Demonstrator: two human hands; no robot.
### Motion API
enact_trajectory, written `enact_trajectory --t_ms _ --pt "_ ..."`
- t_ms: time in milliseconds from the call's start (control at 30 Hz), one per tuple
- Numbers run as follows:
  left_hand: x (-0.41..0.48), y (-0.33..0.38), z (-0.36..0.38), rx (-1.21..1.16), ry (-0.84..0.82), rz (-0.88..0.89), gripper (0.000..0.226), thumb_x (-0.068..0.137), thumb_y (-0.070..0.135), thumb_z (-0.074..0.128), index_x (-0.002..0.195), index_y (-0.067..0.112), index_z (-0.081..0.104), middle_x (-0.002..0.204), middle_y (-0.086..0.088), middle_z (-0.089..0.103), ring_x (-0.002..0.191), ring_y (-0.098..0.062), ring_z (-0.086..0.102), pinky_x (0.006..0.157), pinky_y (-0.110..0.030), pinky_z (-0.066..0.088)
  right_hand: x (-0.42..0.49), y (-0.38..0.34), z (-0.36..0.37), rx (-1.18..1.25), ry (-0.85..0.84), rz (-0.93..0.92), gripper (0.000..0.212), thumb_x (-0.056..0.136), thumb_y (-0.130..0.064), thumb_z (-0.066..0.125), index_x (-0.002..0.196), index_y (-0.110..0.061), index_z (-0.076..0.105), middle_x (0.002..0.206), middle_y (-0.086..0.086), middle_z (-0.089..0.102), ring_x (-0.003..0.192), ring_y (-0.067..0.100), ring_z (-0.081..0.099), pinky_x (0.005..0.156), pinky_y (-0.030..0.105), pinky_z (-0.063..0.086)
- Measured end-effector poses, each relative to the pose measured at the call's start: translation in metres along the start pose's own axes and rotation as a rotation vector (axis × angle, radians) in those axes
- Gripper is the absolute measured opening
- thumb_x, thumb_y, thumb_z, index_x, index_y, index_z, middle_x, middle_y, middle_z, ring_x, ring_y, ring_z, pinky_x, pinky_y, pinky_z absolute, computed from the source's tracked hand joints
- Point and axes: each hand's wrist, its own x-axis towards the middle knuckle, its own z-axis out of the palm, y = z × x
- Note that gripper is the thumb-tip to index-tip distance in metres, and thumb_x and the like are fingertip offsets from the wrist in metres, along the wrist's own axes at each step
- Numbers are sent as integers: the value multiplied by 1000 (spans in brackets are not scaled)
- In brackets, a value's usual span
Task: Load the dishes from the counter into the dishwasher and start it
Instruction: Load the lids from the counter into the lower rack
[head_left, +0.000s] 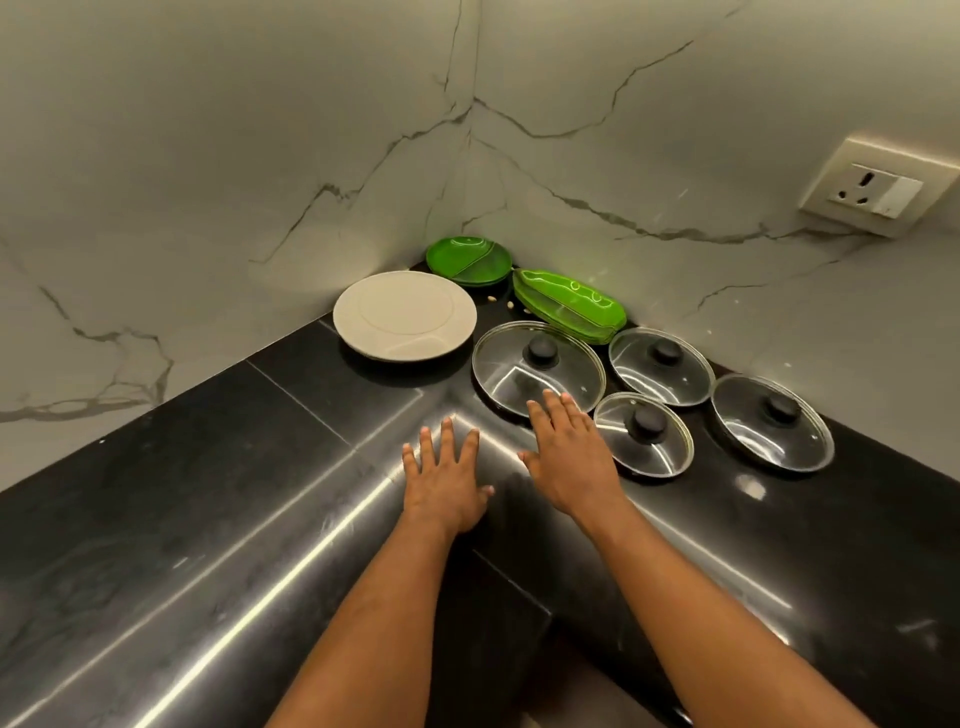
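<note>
Dishes sit in the corner of a black counter (218, 467). A white plate (404, 316) lies at the left, a round green divided plate (467, 260) behind it, and a long green leaf-shaped dish (566, 306) to the right. Several glass lids with black knobs lie in front: a large one (537, 366), a small one (644, 434), and two more (661, 366) (771, 423) to the right. My left hand (444, 478) lies flat and empty on the counter. My right hand (569, 452) is spread, its fingertips over the large lid's near rim.
Marble-patterned walls meet at the corner behind the dishes. A wall socket (878, 189) is at the upper right. A few small crumbs (511, 303) lie between the green dishes. The counter's front edge forms an inner corner under my arms.
</note>
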Motion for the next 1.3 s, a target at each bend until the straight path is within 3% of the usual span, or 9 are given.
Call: enact_trajectory --t_ms 200,333,533,733,900,1000,1100,1233,1300 --pt "62 11 -8 -44 -103 -62 91 96 61 45 156 29 -14 158 -11 -33 144 -37 -32 114 -56 -18 64 15 16 -68 -19 -80 59 94 -43 54 144 -17 36 158 11 25 146 29 21 116 42 23" --pt "88 23 0 -79 -268 -128 101 89 75 42 152 31 -25 152 -10 -44 139 -38 -40 110 -59 -23 96 23 30 -137 -7 -148 49 86 -44 64 125 -17 52 134 8 49 126 28 44 101 40 37" --pt "97 19 -5 -114 -390 -140 105 88 75 45 147 35 -33 145 -6 -52 134 -38 -44 109 -59 -25 124 18 34 -224 3 -247 44 74 -32 75 110 -17 56 110 9 57 99 30 56 79 41 45" --pt "94 21 -9 -137 -406 -149 103 88 74 46 150 36 -27 148 -4 -49 134 -35 -46 110 -55 -26 120 -1 29 -350 -9 -432 42 93 -22 52 134 -22 43 158 18 19 132 44 37 90 52 43" --pt "91 22 -8 -162 -381 -144 104 88 73 48 149 37 -27 147 -3 -50 133 -33 -47 109 -56 -27 116 -1 22 -402 -10 -396 35 100 -23 40 130 -16 56 163 10 -6 142 48 18 84 54 48" --pt "92 21 -6 -161 -366 -143 104 88 73 49 149 38 -28 147 -3 -50 134 -34 -47 110 -58 -26 119 3 10 -415 -12 -330 35 99 -21 40 125 -7 60 162 18 2 140 52 21 77 54 53" --pt "92 21 -6 -144 -357 -143 104 87 74 48 149 37 -28 148 -4 -49 135 -35 -45 111 -58 -25 116 8 -12 -460 -13 -188 20 91 -16 57 108 -10 66 147 30 37 120 53 51 61 53 58" --pt "92 21 -6 -135 -350 -143 104 87 75 47 150 37 -27 149 -3 -48 136 -35 -44 112 -58 -24 117 29 -31 -323 -13 -136 39 98 -5 41 136 -10 30 145 42 27 121 56 48 80 55 54" --pt "92 21 -5 -131 -339 -144 104 87 75 47 151 38 -25 150 -3 -47 137 -35 -43 112 -58 -23 116 38 -44 -309 53 -87 58 95 -2 45 145 -12 17 135 42 42 113 49 58 77 48 53"
